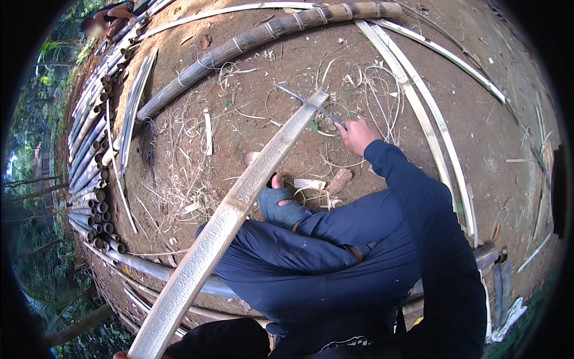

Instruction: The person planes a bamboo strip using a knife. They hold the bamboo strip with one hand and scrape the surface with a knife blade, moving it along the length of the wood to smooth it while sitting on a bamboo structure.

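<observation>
Bamboo strip (221, 224): slants across the middle, up from the lower edge, which cuts off its near end, to a blunt far end above the dirt ground (239, 131); pale, fibrous, shallowly troughed face, with 1 rough, browner node band partway along.
Knife (327, 114): thin, narrow and dark, crossing the strip close to its far end; whether the edge bites into the surface is hard to make out.
Right hand (360, 136): closed around the knife's handle, covering most of it.
Left hand (121, 355): only a sliver of skin beside the strip's near end, the rest out of frame; I cannot tell how its fingers are set.
Folded legs (281, 245): creased dark blue cloth, partly behind the strip.
Shavings (185, 173): pale, curled, some thread-thin, tangled together.
Whole pole (239, 48): dark, round, ringed with pale nodes, arching across the top.
Split lengths (418, 99): 2 long pale pieces at right, flat and slender.
Pole stack (89, 140): hollow round ends at left, too overlapped to count.
Other person (116, 15): upper left, small, partly cut off.
</observation>
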`<state>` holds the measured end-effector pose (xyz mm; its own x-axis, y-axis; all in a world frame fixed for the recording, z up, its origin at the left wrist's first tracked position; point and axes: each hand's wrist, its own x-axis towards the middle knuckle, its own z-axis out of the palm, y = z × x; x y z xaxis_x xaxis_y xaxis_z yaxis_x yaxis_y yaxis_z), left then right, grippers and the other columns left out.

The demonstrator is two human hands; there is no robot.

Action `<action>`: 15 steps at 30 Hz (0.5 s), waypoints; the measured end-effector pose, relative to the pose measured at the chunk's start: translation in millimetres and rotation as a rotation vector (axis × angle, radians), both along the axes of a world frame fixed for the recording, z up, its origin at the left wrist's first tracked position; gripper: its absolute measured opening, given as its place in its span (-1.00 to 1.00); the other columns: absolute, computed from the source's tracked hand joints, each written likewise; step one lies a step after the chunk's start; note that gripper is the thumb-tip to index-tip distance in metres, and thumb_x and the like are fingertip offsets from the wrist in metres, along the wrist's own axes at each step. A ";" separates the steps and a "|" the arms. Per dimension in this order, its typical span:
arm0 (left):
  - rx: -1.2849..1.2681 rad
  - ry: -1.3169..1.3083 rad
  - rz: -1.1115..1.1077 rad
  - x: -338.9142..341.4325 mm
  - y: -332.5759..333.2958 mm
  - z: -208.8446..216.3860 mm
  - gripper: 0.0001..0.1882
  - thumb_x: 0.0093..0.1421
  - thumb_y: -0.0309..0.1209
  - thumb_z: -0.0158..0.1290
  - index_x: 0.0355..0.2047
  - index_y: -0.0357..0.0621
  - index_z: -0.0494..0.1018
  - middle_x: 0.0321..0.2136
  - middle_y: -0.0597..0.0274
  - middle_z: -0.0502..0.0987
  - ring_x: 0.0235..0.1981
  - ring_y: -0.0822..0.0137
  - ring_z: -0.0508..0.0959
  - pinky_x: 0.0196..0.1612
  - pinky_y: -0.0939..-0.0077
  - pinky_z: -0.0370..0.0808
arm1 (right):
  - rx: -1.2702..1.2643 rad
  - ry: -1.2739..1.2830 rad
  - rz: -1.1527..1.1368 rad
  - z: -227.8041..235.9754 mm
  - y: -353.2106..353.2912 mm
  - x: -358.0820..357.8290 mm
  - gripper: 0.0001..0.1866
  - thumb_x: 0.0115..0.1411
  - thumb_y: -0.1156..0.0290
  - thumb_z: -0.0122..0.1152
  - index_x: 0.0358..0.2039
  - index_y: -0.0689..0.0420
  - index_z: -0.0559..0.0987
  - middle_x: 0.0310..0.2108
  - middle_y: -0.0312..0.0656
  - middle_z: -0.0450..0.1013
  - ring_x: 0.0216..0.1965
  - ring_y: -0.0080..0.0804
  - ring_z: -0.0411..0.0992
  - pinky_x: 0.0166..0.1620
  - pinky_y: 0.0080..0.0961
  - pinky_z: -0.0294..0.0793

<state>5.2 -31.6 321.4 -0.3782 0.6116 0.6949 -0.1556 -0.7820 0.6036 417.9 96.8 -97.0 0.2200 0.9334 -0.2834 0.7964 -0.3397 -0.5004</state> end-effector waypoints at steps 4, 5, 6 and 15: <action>0.002 -0.048 -0.089 -16.9 3.7 1.5 -0.52 0.46 -0.06 -0.34 -0.57 0.00 0.19 -0.73 0.39 0.12 -0.78 0.43 0.10 -0.66 0.49 0.20 | -0.011 -0.024 -0.087 -19.7 6.8 18.0 -0.57 0.34 0.16 0.01 -0.38 0.27 0.65 -0.45 0.24 0.54 -0.39 0.20 0.55 -0.21 0.04 0.56; -0.025 0.011 -0.111 -27.1 3.7 2.1 -0.56 0.45 -0.13 -0.28 -0.59 0.02 0.14 -0.73 0.37 0.11 -0.75 0.45 0.11 -0.62 0.54 0.19 | 0.001 -0.015 -0.104 -22.9 10.5 23.2 -0.57 0.34 0.16 0.01 -0.38 0.27 0.65 -0.45 0.24 0.54 -0.39 0.20 0.55 -0.21 0.04 0.56; -0.052 0.071 -0.130 -42.8 0.7 2.4 -0.56 0.44 -0.20 -0.22 -0.62 0.04 0.08 -0.72 0.36 0.10 -0.71 0.46 0.12 -0.58 0.60 0.17 | 0.011 0.011 -0.109 -27.2 12.4 24.0 -0.58 0.33 0.17 0.03 -0.36 0.29 0.65 -0.44 0.26 0.53 -0.36 0.20 0.56 -0.18 0.04 0.56; -0.086 0.087 0.275 -28.8 2.2 -4.4 -0.56 0.41 -0.26 -0.17 -0.63 0.04 0.02 -0.71 0.37 0.07 -0.72 0.49 0.06 -0.61 0.62 0.05 | -0.047 -0.014 -0.181 -39.1 2.2 26.4 -0.60 0.30 0.17 0.06 -0.36 0.27 0.66 -0.40 0.25 0.55 -0.27 0.19 0.56 -0.12 -0.01 0.56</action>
<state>-23.5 -29.4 317.1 -0.4793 0.5523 0.6821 0.1100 -0.7333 0.6709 444.2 99.0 -136.1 0.3879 0.8637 -0.3218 0.7267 -0.5013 -0.4696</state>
